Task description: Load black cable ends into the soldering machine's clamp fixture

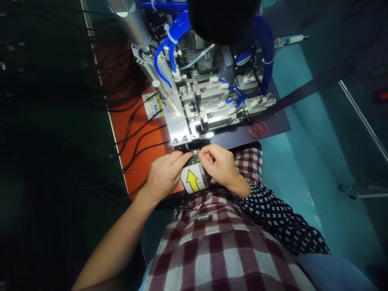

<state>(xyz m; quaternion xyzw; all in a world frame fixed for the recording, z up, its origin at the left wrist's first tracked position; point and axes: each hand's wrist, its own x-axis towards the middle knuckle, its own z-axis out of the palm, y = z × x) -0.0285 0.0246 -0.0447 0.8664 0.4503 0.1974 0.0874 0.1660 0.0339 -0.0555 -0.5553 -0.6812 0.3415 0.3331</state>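
At the front edge of the machine, both hands meet over a small dark fixture. My left hand comes in from the left, its fingers pressed together and their tips at the fixture. From the right, my right hand pinches with thumb and forefinger near a tiny shiny part with what look like thin wire ends. That part is mostly hidden by the fingertips and too small to name. Just below the fingers is a white label with a yellow arrow.
Several black cables run across the orange tabletop on the left. Metal cylinders with blue air tubes rise behind the hands. Red-handled scissors lie on the dark machine plate at right. A checked apron is close below.
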